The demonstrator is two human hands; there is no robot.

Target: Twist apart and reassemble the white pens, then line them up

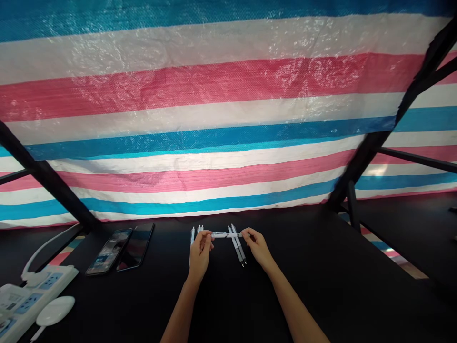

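Observation:
A white pen (219,235) is held level between my two hands, above the black table. My left hand (200,253) is closed in a pinch on its left end. Thumb and fingers of my right hand (257,245) grip its right end. Whether the pen is in one piece is too small to tell. Behind its right half lie two white pens (236,247) side by side, with grey grips and dark tips pointing toward me. More white pens (193,234) lie at my left hand, which partly hides them.
Two phones lie to the left, one with a lit screen (110,251) and one dark (136,247). Nearer me are a white power strip (48,290) and a round white device (56,310) with a cable. Black frame bars (360,166) and a striped tarp (214,186) stand behind the table (228,309).

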